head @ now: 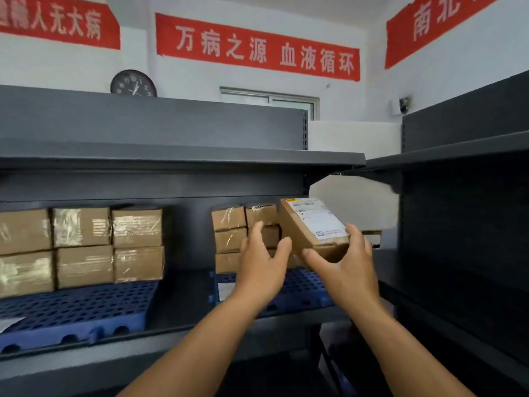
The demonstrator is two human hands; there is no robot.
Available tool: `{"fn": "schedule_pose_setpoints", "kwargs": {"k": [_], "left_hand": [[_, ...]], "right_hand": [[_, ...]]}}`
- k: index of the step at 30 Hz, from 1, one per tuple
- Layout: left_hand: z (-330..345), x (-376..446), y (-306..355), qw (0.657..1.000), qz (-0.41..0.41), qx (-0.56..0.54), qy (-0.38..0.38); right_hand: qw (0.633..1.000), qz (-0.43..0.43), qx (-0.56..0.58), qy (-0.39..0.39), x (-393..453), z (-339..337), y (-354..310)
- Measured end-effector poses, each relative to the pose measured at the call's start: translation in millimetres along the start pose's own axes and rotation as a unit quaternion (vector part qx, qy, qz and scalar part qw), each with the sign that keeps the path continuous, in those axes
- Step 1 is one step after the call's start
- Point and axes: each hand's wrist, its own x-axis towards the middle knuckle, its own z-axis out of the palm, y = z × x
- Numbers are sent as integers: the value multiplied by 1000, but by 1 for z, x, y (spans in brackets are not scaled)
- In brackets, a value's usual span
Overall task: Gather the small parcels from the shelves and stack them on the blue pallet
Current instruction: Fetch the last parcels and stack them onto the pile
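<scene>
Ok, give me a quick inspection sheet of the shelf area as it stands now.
Surface: dark metal shelf carrying two blue pallets, left and right.
Job's things: labelled parcel, tilted, held above the right pallet; small stack at that pallet's back; six taped boxes in two rows on the left pallet.
Clutter: white paper slips on both pallets.
Grippers: right hand grips the labelled parcel; left hand open beside it, contact unclear.
Cables: nothing seen.
Surroundings: red banners, wall clock, window, empty upper shelf.
</scene>
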Motion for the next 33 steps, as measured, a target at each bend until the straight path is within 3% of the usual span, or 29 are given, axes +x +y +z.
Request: {"fn": "schedule_pose_setpoints", "kwargs": {"k": [6, 13, 24, 28, 33], "left_hand": [[-9, 88, -32, 984, -40, 122, 126], [-20, 142, -68, 970, -63, 182, 147], [-29, 188, -109, 990, -96, 16, 107], [-28, 194, -107, 989, -95, -6, 114], [-30, 197, -111, 990, -87, -10, 108]], "right_hand": [[1000, 2, -1, -7, 108, 35, 40], [999, 17, -23, -18, 184, 80, 58], [996, 8, -49, -80, 207, 124, 73], [996, -1, -3, -84, 205, 129, 75], [987, 52, 96, -121, 203, 127, 82]]}}
